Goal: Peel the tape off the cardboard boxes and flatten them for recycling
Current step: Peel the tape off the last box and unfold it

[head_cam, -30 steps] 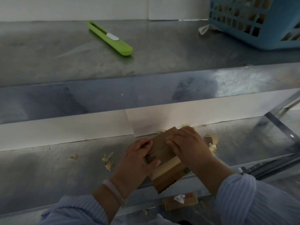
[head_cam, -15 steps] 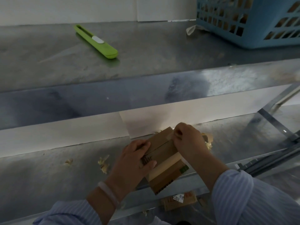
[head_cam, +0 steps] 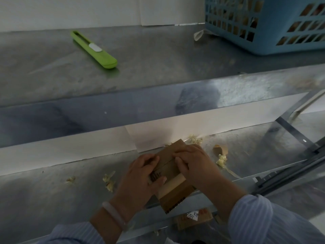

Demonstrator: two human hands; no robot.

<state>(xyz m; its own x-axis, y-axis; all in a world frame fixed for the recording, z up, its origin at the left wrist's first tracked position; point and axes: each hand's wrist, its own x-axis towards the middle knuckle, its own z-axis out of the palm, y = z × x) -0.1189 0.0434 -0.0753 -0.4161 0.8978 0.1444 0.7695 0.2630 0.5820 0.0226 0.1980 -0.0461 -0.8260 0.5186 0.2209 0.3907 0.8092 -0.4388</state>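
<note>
We see a dim, underexposed view, brightest on the white wall strip beneath the steel shelf, hazy glare along its front lip, cardboard box, left hand and right hand murky, soft focus, edges bowed.

Count: left hand, right hand, one cardboard box, one knife, one basket.
Also one labelled cardboard piece below the front edge of the shelf, one bracelet, about five pale tape scraps strewn on that shelf, one loose strip by the basket at the far right corner of the worktop.
</note>
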